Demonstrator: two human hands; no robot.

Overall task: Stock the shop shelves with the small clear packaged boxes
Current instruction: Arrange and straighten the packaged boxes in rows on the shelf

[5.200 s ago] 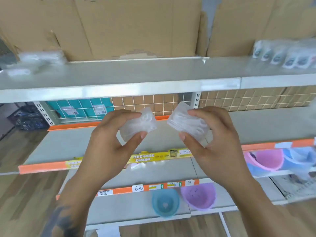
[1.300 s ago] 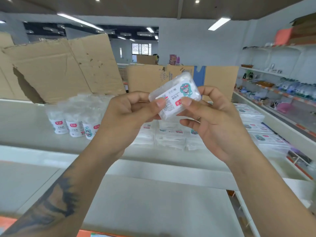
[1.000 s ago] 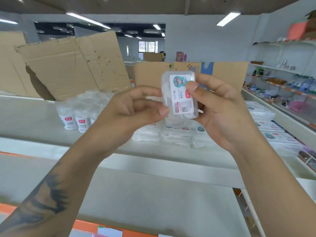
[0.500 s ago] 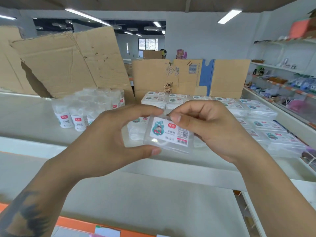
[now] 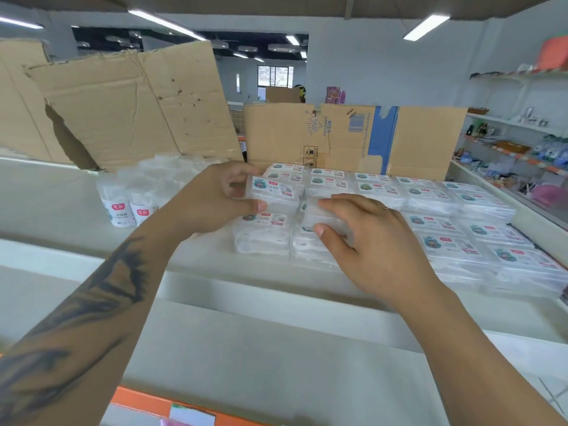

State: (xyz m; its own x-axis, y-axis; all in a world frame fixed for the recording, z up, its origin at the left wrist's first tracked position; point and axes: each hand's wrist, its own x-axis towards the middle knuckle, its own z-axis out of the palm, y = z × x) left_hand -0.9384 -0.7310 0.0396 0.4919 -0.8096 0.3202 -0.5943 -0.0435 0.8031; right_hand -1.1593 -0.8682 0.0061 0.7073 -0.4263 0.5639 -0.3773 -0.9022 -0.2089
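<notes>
Both hands are over the top shelf (image 5: 196,269). My left hand (image 5: 212,201) pinches a small clear box (image 5: 273,192) with a cartoon label, holding it flat above the front-left stack of boxes (image 5: 261,235). My right hand (image 5: 365,241) grips a second clear box (image 5: 322,215) on the neighbouring stack, thumb at its near edge and fingers over its top. Rows of the same clear boxes (image 5: 430,216) cover the shelf to the right and behind.
Several small white cylindrical tubs (image 5: 129,198) stand left of the boxes. Torn cardboard sheets (image 5: 132,106) and a flattened carton (image 5: 353,136) line the back of the shelf. A lower shelf (image 5: 276,364) with an orange edge strip (image 5: 141,401) lies below. Another shelving unit (image 5: 522,142) stands at right.
The hands moved forward and down from chest height to the shelf. The pair of boxes held together is now split, one in each hand, over the front-left stacks.
</notes>
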